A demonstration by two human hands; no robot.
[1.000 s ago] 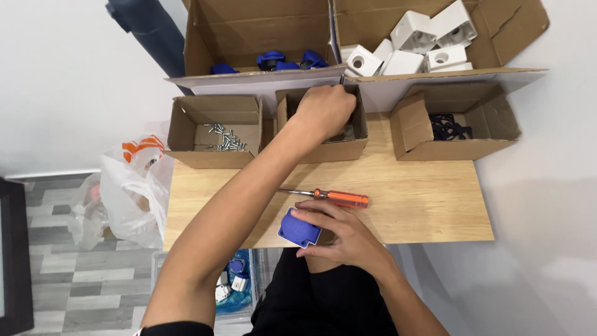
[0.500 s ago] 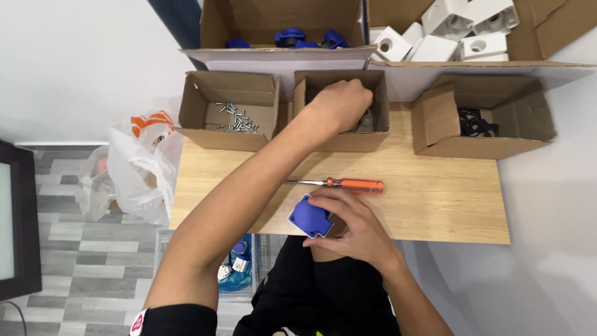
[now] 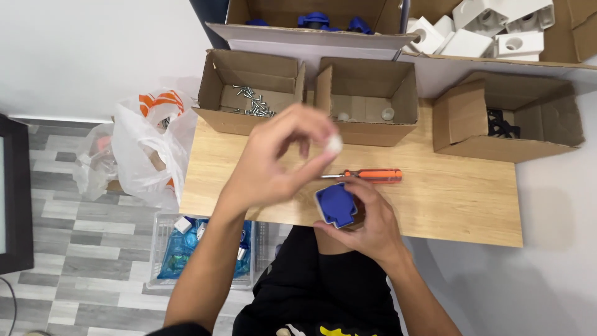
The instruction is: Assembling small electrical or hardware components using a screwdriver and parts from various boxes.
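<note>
Right hand (image 3: 367, 224) around blue part (image 3: 336, 205)

A small assembly workstation: wooden bench (image 3: 448, 205), cardboard parts boxes (image 3: 367, 124), screwdriver (image 3: 373, 176).

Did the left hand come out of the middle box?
Yes. The left hand was inside the middle box before; now it is pulled back toward the person, over the table, pinching a small white piece above the blue part.

One camera on the head looks straight down, close above the wooden table (image 3: 448, 205); the cardboard boxes (image 3: 367, 99) lie far.
</note>
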